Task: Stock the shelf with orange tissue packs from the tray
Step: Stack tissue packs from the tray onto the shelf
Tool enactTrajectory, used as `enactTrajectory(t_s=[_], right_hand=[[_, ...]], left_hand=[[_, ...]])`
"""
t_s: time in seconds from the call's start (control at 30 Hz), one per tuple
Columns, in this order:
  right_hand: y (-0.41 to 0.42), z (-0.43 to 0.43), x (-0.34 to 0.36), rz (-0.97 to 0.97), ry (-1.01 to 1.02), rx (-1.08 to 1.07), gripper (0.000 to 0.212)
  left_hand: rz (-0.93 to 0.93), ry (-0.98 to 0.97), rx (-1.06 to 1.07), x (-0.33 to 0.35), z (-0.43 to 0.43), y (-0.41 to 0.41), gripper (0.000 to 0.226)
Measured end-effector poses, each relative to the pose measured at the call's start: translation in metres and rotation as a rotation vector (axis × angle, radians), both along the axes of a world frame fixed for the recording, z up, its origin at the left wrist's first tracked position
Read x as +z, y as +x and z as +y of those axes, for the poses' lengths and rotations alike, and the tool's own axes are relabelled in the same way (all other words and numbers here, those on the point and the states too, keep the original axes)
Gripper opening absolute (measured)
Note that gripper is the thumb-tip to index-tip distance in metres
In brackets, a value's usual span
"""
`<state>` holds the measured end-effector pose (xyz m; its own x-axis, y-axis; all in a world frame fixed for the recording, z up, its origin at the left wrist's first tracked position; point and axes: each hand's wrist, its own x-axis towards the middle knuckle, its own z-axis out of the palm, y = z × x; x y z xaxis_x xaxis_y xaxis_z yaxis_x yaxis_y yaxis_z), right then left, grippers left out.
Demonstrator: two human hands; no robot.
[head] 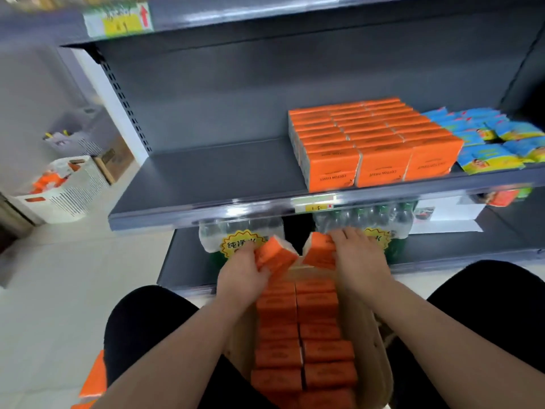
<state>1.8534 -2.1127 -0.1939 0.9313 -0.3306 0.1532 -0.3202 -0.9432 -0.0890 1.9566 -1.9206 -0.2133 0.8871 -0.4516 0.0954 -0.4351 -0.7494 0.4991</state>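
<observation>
A cardboard tray (370,335) rests between my knees, filled with two rows of orange tissue packs (298,343). My left hand (240,274) grips one orange pack (275,256), tilted, above the tray's far end. My right hand (361,258) grips another orange pack (320,250) beside it. On the grey shelf (212,178) a block of orange packs (374,143) stands at the right of the middle; the shelf's left half is bare.
Blue tissue packs (498,140) lie right of the orange block. Bottled water packs (236,234) fill the lower shelf behind my hands. A white crate (67,187) with orange packs stands on the floor at the left. A loose orange pack (94,379) lies by my left knee.
</observation>
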Motion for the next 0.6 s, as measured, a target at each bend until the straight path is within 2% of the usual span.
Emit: enactTrajectory(t_s=[0.1, 0.2, 0.3, 0.47, 0.6], right_hand=[[0.01, -0.001, 0.045, -0.12, -0.012, 0.01, 0.048], [0.028, 0.001, 0.087, -0.257, -0.033, 0.048, 0.041], [0.053, 0.005, 0.118, -0.314, -0.01, 0.115, 0.039], [0.106, 0.007, 0.143, -0.285, -0.009, 0.224, 0.039], [0.158, -0.001, 0.146, -0.22, -0.053, 0.244, 0.04]], left_hand=[[-0.053, -0.124, 0.087, 0.048, -0.002, 0.019, 0.03], [-0.12, -0.204, 0.152, 0.092, -0.004, 0.04, 0.032], [-0.169, -0.238, 0.185, 0.127, -0.005, 0.065, 0.035], [-0.106, -0.13, 0.208, 0.151, 0.001, 0.123, 0.029], [-0.061, 0.018, 0.192, 0.15, 0.005, 0.173, 0.008]])
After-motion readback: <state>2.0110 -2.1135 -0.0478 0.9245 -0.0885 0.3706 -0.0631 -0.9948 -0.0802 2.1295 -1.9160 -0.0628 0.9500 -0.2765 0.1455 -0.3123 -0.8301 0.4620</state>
